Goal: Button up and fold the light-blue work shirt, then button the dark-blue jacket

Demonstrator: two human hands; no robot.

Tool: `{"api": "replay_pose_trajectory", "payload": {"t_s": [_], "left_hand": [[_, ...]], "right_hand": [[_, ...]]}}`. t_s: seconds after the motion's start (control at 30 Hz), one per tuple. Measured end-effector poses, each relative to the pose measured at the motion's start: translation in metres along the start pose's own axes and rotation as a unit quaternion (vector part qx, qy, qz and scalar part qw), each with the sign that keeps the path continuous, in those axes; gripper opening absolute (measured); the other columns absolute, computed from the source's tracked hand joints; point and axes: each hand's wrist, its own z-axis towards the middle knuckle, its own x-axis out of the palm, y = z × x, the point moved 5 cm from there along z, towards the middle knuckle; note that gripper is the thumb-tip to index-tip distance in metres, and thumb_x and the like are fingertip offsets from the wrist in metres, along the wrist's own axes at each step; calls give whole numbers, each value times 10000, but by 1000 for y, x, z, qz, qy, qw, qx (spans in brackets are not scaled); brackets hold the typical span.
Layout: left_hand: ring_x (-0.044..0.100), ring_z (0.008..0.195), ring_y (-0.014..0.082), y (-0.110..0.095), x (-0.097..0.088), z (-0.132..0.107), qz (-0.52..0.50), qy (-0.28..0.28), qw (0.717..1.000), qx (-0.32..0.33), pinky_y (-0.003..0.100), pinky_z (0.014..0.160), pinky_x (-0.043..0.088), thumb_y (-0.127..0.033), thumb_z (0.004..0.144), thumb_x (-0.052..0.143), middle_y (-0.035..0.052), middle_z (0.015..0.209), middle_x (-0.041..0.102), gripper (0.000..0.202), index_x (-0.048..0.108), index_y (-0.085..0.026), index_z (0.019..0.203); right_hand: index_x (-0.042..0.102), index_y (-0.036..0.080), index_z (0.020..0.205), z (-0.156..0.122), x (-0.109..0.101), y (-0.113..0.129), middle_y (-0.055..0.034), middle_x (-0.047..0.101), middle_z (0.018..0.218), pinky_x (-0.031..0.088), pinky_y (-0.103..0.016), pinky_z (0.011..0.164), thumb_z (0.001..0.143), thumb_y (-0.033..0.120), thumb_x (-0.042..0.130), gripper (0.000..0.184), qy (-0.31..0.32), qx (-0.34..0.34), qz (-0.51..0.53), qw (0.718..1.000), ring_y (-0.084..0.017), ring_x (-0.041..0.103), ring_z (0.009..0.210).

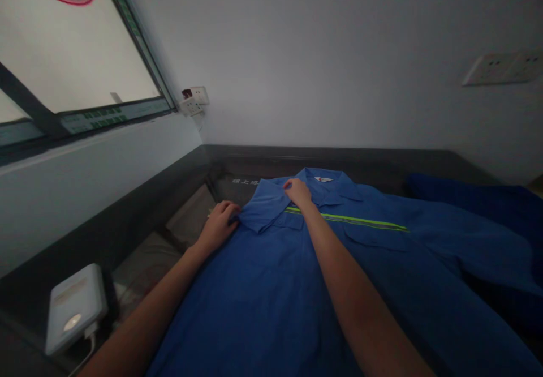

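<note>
In the head view, a blue work shirt (258, 298) lies spread on a dark surface, its front facing up. The right hand (299, 191) has its fingers narrow, pinching the cloth of the folded sleeve (265, 202) beside the collar (348, 183). The left hand (220, 221) touches the shirt's edge with bent fingers; whether they grip, I cannot tell. A white power bank (76, 303) lies near the left forearm.

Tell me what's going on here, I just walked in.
A person has both bare hands on a blue shirt laid out front up. The sleeve on the left is folded in over the chest: the right hand is at its edge near the collar, the left hand at the outer fold. The other sleeve lies spread out.
</note>
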Motion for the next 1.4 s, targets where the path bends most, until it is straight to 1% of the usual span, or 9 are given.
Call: {"api": "replay_pose_trajectory", "payload": {"t_s": [0.13,0.43,0.57,0.67,0.77,0.93,1.07,1.23,1.4], "left_hand": [[528,1004,248,-13,-3,-1,56,39,995,75,403,871,445,-157,820,472,86,1071,584,218,593,-212,993],[558,941,225,-8,-1,-1,31,90,993,70,391,846,460,-96,789,439,77,984,614,249,629,-200,913],[555,977,224,-12,-8,-2,23,85,994,72,408,889,466,-99,798,430,79,1030,606,272,645,-201,929],[542,1076,223,-22,-11,-3,4,58,995,85,408,953,458,-140,861,404,98,1145,582,273,636,-187,997],[482,1223,217,-34,-1,-5,-20,61,992,106,427,1041,412,-178,917,360,105,1318,515,320,589,-184,1141],[287,1383,248,-41,22,-12,-3,91,990,104,465,1108,324,-239,943,374,143,1466,367,409,469,-154,1332],[239,1397,275,-40,26,-16,17,115,987,109,474,1110,304,-262,944,402,142,1505,288,420,466,-196,1354],[159,1415,279,-39,26,-19,25,129,986,106,478,1106,297,-306,945,422,98,1536,220,457,399,-265,1399],[204,1402,306,-39,27,-21,34,129,989,68,492,1092,312,-349,924,460,77,1535,235,468,412,-305,1388]], "right_hand": [[717,221,954,2,-3,4,-38,708,990,469,-251,823,738,89,550,303,17,-12,-18,1000,-169,638,928],[735,200,893,-8,-2,11,-65,710,920,472,-263,776,721,47,566,286,58,-26,-68,996,-192,644,874],[708,191,982,-16,-12,28,-128,629,1132,438,-362,872,790,117,538,267,12,-34,-97,995,-274,547,1081],[695,185,1007,-20,-17,47,-136,605,1145,406,-400,913,858,164,467,273,-44,-75,-128,988,-290,500,1116],[671,152,1069,-22,-2,63,-143,610,1141,371,-366,965,891,140,395,329,-26,-145,-131,980,-254,501,1113],[537,101,1282,-20,45,77,-144,503,1355,268,-305,1068,927,124,324,414,55,-233,-126,963,-190,413,1267],[462,81,1351,-8,67,75,-156,386,1455,224,-355,1107,940,209,366,441,82,-243,-140,956,-218,298,1365],[396,135,1404,5,78,63,-142,318,1494,181,-466,1118,951,382,358,517,97,-221,-149,959,-255,244,1393],[324,175,1444,7,85,57,-106,235,1530,96,-482,1135,954,455,299,565,104,-209,-159,959,-229,158,1420]]}}
